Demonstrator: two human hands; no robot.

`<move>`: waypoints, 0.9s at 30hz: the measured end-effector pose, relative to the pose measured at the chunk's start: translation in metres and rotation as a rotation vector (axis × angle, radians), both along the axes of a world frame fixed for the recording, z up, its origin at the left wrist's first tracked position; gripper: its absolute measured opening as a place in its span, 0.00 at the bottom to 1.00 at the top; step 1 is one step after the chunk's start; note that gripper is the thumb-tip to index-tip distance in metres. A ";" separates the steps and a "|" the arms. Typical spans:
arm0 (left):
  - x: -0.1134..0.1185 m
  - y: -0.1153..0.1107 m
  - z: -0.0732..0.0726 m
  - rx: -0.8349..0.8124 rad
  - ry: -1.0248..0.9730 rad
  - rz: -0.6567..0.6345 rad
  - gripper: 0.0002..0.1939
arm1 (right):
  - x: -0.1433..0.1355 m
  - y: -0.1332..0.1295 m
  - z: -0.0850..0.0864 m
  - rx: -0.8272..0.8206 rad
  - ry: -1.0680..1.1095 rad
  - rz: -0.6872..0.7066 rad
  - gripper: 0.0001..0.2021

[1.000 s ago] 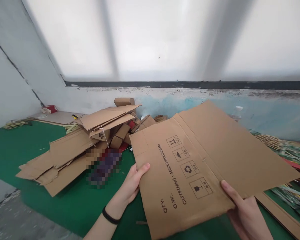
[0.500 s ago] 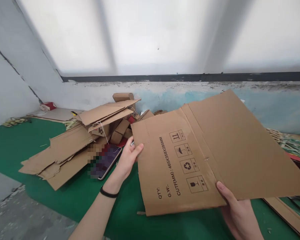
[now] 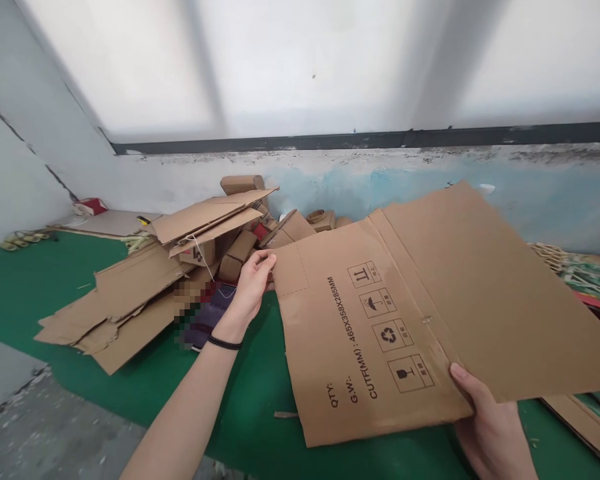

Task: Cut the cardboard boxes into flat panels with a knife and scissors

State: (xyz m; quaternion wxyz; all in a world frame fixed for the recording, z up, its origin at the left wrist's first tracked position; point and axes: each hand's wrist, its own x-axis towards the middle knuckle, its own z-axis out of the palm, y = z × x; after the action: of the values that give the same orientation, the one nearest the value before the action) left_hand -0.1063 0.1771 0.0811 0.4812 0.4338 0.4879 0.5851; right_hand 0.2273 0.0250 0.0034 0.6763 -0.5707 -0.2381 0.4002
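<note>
A large flat cardboard sheet with a crease, printed lettering and several handling symbols is held tilted above the green table. My left hand pinches its upper left corner between thumb and fingers. At the lower edge, by the crease, my right hand grips the sheet, thumb on top and the other fingers hidden beneath. Left of my left wrist, partly covered by it, a phone lies on the table.
Flattened cardboard pieces are stacked on the green table at the left. Small cardboard boxes pile up behind them by the wall. A cardboard strip and green-patterned material lie at the right.
My left hand has shifted up along the sheet's left edge to its corner. The sheet's printed half has moved slightly right and down, and my right hand keeps its grip.
</note>
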 end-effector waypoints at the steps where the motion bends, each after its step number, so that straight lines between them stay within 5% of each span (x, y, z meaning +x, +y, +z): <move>1: 0.000 0.002 -0.002 -0.007 0.001 -0.006 0.23 | -0.001 -0.001 0.000 0.001 -0.002 -0.005 0.50; 7: -0.001 0.011 -0.012 -0.022 0.003 -0.011 0.28 | -0.002 0.001 0.000 0.017 0.042 -0.003 0.45; 11: 0.000 0.008 -0.019 -0.074 -0.032 -0.134 0.27 | 0.003 0.004 -0.007 0.017 0.064 -0.069 0.48; 19: 0.007 -0.036 -0.026 -0.275 0.045 -0.712 0.26 | -0.002 0.005 -0.001 0.050 0.038 -0.069 0.49; 27: 0.026 -0.083 -0.030 -0.310 -0.133 -0.719 0.31 | -0.005 0.010 -0.009 0.114 0.042 -0.078 0.46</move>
State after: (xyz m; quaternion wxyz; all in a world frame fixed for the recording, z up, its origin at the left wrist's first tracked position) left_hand -0.0807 0.0944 0.0510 0.7456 0.4603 0.3554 0.3254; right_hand 0.2222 0.0349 -0.0052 0.7277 -0.5314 -0.2240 0.3712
